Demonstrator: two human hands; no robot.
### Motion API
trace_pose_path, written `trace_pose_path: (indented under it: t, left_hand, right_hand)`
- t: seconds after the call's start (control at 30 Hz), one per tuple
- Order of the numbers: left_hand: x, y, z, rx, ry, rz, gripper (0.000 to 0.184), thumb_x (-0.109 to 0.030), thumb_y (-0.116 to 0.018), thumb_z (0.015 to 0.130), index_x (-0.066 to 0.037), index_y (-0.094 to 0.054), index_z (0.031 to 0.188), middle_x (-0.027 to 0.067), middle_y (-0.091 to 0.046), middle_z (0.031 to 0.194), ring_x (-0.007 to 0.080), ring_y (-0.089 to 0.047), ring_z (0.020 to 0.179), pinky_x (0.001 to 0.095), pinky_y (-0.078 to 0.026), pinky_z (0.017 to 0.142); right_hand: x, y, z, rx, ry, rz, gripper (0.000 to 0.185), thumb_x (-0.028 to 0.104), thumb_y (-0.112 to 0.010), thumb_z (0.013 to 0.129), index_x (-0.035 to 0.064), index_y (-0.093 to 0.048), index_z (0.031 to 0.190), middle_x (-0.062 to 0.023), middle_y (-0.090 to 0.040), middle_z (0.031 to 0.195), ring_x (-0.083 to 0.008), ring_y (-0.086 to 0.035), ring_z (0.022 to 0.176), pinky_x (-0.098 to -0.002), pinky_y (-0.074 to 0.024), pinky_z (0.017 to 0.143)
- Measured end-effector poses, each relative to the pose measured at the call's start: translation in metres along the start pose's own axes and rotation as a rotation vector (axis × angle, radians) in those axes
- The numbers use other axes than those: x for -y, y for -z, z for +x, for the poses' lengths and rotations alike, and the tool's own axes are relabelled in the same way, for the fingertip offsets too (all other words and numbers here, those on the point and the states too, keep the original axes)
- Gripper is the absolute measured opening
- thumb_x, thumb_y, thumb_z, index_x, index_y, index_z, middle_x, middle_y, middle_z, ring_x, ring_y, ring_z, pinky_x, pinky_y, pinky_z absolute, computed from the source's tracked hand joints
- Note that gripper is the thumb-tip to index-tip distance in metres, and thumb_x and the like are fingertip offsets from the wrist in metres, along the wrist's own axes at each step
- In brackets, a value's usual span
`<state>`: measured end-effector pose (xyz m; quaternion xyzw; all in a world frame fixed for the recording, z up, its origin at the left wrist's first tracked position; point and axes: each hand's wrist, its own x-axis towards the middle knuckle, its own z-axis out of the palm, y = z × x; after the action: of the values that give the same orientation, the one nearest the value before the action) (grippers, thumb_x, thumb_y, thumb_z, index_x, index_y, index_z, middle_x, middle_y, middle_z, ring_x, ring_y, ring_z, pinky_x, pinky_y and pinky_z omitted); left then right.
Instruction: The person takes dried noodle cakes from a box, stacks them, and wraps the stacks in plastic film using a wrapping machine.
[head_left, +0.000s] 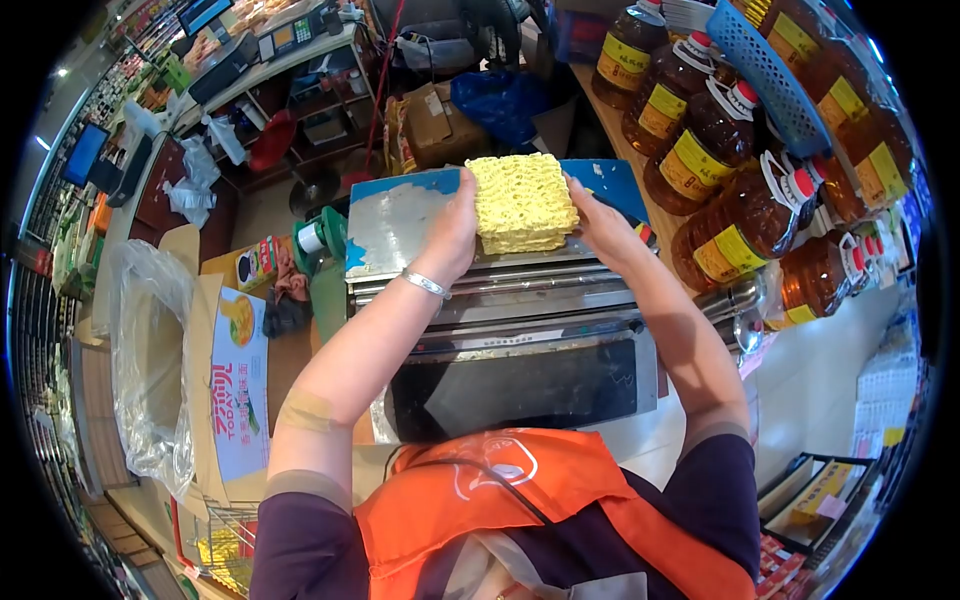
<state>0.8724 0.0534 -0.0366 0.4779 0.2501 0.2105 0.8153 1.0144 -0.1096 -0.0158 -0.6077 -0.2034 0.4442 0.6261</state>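
Observation:
A stack of yellow instant noodle blocks (522,200) is held upright between my two hands at the far side of a metal wrapping machine (400,222). My left hand (456,222) presses the stack's left side, a silver bracelet on its wrist. On the right side of the stack rests my right hand (600,222), fingers closed against it. Nearer to me on the machine lies a dark flat plate (510,390). The undersides of the noodles and some fingertips are hidden.
An open carton (235,370) lined with clear plastic (150,360) stands at the left. Large oil bottles (700,160) and a blue basket (775,80) line the right. Behind the machine are a cardboard box (435,125) and a blue bag (500,105). A green tape roll (318,235) sits left.

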Motion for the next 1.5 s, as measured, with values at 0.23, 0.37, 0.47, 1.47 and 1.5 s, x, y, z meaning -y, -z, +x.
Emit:
trace_pose_path:
  t: [0.23, 0.37, 0.47, 1.47, 1.5]
  left_hand:
    - [0.006, -0.012, -0.01, 0.011, 0.03, 0.06, 0.068, -0.053, -0.028, 0.104, 0.004, -0.042, 0.14, 0.0175, -0.049, 0.141, 0.0237, -0.047, 0.129, 0.0352, -0.035, 0.109]
    - [0.013, -0.005, -0.003, 0.056, -0.031, 0.128, 0.073, -0.057, -0.026, 0.102, 0.003, -0.028, 0.144, 0.0209, -0.035, 0.146, 0.0276, -0.033, 0.136, 0.0363, -0.026, 0.114]
    - [-0.007, -0.004, -0.025, 0.027, -0.234, 0.491, 0.08, -0.054, -0.03, 0.102, 0.004, -0.006, 0.152, 0.0259, -0.008, 0.159, 0.0324, -0.007, 0.149, 0.036, -0.01, 0.121]
    - [-0.085, 0.376, -0.488, -0.909, -0.391, 1.323, 0.05, -0.029, -0.069, 0.085, -0.006, -0.059, 0.127, 0.0108, -0.065, 0.115, 0.0202, -0.067, 0.089, 0.0303, -0.053, 0.069]
    - [-0.086, 0.377, -0.489, -0.895, -0.42, 1.298, 0.051, -0.029, -0.069, 0.085, -0.005, -0.058, 0.128, 0.0109, -0.064, 0.117, 0.0202, -0.067, 0.09, 0.03, -0.053, 0.069]
  right_hand:
    - [-0.013, 0.005, -0.004, 0.023, 0.002, 0.097, 0.059, 0.041, -0.048, 0.102, 0.0062, -0.038, 0.147, -0.0066, -0.044, 0.147, -0.0212, -0.039, 0.135, -0.04, -0.0282, 0.112]
    - [-0.026, 0.03, 0.009, 0.028, 0.028, 0.041, 0.057, 0.039, -0.047, 0.102, 0.0074, -0.037, 0.148, -0.0094, -0.044, 0.146, -0.0218, -0.044, 0.131, -0.0384, -0.0334, 0.11]
    - [-0.016, 0.054, 0.027, 0.005, 0.245, -0.099, 0.06, 0.04, -0.044, 0.102, 0.0101, -0.03, 0.152, -0.0124, -0.04, 0.149, -0.0228, -0.042, 0.134, -0.0367, -0.0324, 0.11]
    - [-0.143, -0.775, 0.054, 1.585, 0.581, -1.715, 0.029, 0.025, -0.07, 0.08, 0.0095, -0.072, 0.104, -0.0127, -0.071, 0.099, -0.0291, -0.067, 0.094, -0.0389, -0.0522, 0.084]
    - [-0.14, -0.782, 0.06, 1.606, 0.649, -1.876, 0.031, 0.028, -0.071, 0.078, 0.0101, -0.073, 0.103, -0.0127, -0.071, 0.099, -0.0295, -0.067, 0.095, -0.0397, -0.0523, 0.085]
